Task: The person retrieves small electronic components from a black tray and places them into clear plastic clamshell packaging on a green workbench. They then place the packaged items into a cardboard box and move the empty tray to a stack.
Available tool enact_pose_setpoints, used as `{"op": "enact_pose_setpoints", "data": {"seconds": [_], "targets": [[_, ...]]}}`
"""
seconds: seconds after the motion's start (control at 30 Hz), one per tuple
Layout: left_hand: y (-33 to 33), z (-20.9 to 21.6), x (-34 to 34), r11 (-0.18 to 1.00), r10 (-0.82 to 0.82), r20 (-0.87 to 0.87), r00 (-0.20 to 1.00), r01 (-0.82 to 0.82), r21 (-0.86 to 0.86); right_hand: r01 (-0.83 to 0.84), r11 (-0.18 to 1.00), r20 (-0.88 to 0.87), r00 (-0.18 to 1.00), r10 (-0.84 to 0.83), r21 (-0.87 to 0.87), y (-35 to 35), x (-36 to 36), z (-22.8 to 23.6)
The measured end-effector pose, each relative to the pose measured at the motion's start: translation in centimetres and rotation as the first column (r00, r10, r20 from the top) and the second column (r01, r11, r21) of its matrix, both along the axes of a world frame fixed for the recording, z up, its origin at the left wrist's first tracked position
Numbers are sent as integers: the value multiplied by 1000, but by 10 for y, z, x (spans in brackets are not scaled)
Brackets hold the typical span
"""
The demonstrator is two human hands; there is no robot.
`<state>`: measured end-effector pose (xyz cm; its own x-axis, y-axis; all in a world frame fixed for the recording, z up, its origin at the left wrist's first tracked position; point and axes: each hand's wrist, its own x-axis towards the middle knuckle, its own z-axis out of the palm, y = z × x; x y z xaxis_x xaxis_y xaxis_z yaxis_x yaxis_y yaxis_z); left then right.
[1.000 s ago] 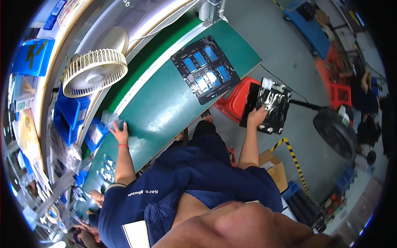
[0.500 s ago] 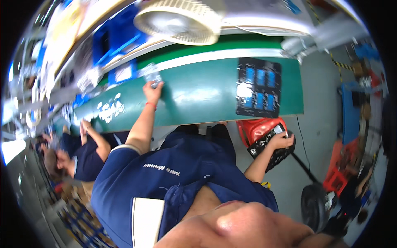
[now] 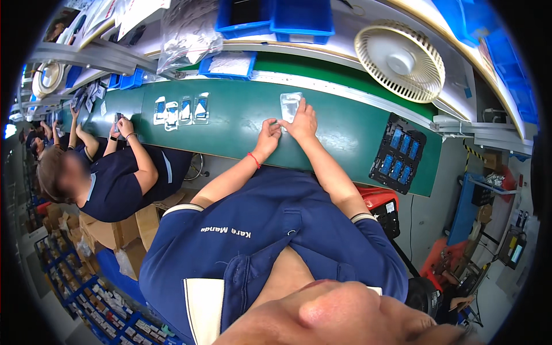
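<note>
A clear plastic tray (image 3: pixel 291 103) lies on the green workbench (image 3: pixel 241 129) in front of me. My right hand (image 3: pixel 303 123) rests against its right side, fingers stretched out and thumb spread to the left across its near end. Beside the right thumb, my left hand (image 3: pixel 268 140) has its fingers curled in at the tray's near left corner. Anything between those fingertips is too small to make out. A red band circles my left wrist. To the right, a black tray (image 3: pixel 397 154) holds several blue rectangular pieces.
Several clear packs with blue and white pieces (image 3: pixel 183 110) lie left on the bench. A co-worker (image 3: pixel 123 172) sits beyond them. Along the back stand blue bins (image 3: pixel 302 20) and a cream fan (image 3: pixel 401 62). A red stool (image 3: pixel 374 198) is under the bench's right end.
My left hand has brought the clear tray rightward to the bench before me. My right hand has come up from beside the red stool to the tray. The view has shifted left.
</note>
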<state>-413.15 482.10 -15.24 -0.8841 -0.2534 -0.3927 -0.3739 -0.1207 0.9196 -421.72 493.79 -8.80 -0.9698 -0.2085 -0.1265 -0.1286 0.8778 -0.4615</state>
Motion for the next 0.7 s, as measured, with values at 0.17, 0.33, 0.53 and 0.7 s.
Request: {"op": "enact_pose_setpoints", "data": {"seconds": [0.17,0.33,0.53,0.7], "targets": [[-40,13,-10,994,-6,100,995,-5,113,25,999,98,995,-21,-36,-12,-6,-1],[-30,29,-40,997,-76,-126,989,76,-1,107,888,249,968,9,-448,12,-8,-10],[-12,38,-61,866,-183,-94,979,206,457,304,694,409,912,-15,-653,37,11,10],[13,28,-59,776,-208,106,972,98,623,558,479,562,813,-151,-678,90,18,3]]}}
